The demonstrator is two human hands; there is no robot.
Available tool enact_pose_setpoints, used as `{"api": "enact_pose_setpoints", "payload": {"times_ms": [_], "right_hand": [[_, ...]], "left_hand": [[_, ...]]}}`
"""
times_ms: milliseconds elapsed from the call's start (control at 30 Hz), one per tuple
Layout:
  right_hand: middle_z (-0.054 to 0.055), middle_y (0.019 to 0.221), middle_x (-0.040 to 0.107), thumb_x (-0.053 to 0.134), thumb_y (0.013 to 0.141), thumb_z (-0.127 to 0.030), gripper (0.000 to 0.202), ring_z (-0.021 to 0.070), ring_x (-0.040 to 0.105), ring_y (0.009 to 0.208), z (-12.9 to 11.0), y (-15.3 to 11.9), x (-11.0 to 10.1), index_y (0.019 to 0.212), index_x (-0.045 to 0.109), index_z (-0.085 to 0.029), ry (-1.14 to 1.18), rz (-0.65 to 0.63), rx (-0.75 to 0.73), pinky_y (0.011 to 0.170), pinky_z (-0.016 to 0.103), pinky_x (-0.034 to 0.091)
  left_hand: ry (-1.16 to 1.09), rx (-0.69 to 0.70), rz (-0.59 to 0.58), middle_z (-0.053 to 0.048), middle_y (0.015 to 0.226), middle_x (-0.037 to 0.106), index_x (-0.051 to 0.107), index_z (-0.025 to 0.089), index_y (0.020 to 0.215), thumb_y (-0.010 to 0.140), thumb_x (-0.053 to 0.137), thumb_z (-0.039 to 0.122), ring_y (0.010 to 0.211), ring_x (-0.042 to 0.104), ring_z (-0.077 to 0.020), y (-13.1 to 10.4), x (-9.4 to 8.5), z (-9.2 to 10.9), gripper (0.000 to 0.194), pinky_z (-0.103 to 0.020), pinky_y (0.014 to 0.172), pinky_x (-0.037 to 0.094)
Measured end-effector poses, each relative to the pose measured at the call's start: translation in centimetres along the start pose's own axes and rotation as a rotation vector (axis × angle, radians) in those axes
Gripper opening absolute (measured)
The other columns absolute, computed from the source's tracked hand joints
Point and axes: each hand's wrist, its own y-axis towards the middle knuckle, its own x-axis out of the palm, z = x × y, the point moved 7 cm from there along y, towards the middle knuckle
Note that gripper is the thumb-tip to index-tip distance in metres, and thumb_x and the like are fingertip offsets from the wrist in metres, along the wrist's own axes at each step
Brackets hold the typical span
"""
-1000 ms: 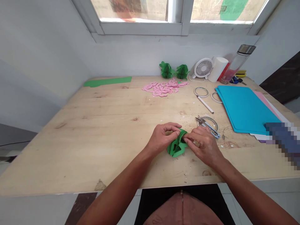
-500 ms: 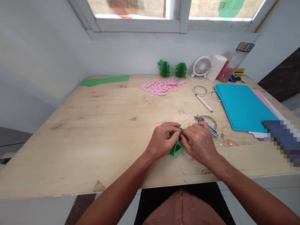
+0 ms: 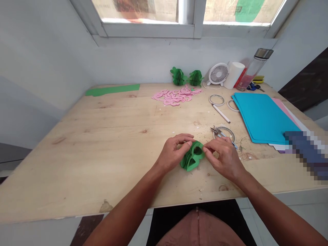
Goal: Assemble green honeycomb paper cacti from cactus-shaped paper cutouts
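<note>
Between my hands, near the front of the wooden table (image 3: 115, 153), is a layered green paper cutout (image 3: 195, 159) with holes cut through it. My left hand (image 3: 174, 152) pinches its upper left side between thumb and fingers. At its right edge, the thumb and fingertips of my right hand (image 3: 222, 157) pinch the top layer. Just beyond my right hand lie small scissors (image 3: 217, 132) with light blue handles, resting over a roll of tape (image 3: 232, 132). My right hand partly covers the handles.
Pink paper cutouts (image 3: 176, 97) lie in a heap at the back, before two green paper ornaments (image 3: 178, 76). A small white fan (image 3: 218, 74) and a glass bottle (image 3: 253, 70) stand behind. Blue sheets (image 3: 265, 118) and a white pen (image 3: 221, 113) lie to the right.
My hands have moved slightly apart. The green cutout is now spread wider and turned, showing two holes on its top layer.
</note>
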Motion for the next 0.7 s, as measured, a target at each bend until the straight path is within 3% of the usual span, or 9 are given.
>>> {"api": "enact_pose_setpoints", "payload": {"times_ms": [167, 400, 500, 700], "right_hand": [[-0.001, 0.063, 0.063, 0.051, 0.087, -0.026, 0.02, 0.0148, 0.056, 0.063, 0.3, -0.5, -0.1, 0.072, 0.063, -0.02, 0.102, 0.002, 0.064, 0.073, 0.033, 0.032], [-0.003, 0.052, 0.056, 0.059, 0.083, -0.036, 0.026, 0.0133, 0.051, 0.056, -1.4, -0.2, 1.1, 0.064, 0.06, -0.019, 0.028, -0.011, -0.009, 0.074, 0.034, 0.031], [-0.003, 0.049, 0.054, 0.058, 0.083, -0.035, 0.029, 0.0124, 0.048, 0.054, -1.4, -0.1, 1.6, 0.06, 0.059, -0.019, -0.001, -0.03, 0.004, 0.074, 0.033, 0.03], [-0.003, 0.054, 0.056, 0.053, 0.086, -0.031, 0.028, 0.0115, 0.051, 0.056, -0.1, 0.0, 1.7, 0.062, 0.06, -0.019, 0.157, -0.12, 0.116, 0.073, 0.031, 0.033]], "left_hand": [[-0.095, -0.04, -0.041, -0.007, 0.107, 0.069, 0.073, 0.02, 0.084, 0.079, 0.053, 0.022, 0.103, 0.063, -0.0208, 0.1, 0.2, -0.4, 0.021, -0.036, 0.092, 0.049], [-0.164, -0.096, -0.066, -0.009, 0.111, 0.066, 0.072, 0.018, 0.085, 0.073, 0.062, 0.021, 0.099, 0.063, -0.0212, 0.0, 0.6, -0.9, 0.016, -0.032, 0.084, 0.051], [-0.168, -0.101, -0.073, -0.009, 0.111, 0.066, 0.072, 0.017, 0.086, 0.074, 0.063, 0.022, 0.098, 0.063, -0.0213, 0.0, 0.6, -0.9, 0.016, -0.032, 0.082, 0.05], [-0.155, -0.071, -0.072, -0.008, 0.104, 0.068, 0.071, 0.017, 0.087, 0.076, 0.062, 0.024, 0.102, 0.061, -0.0227, 0.2, 0.5, -0.7, 0.016, -0.034, 0.085, 0.049]]}}
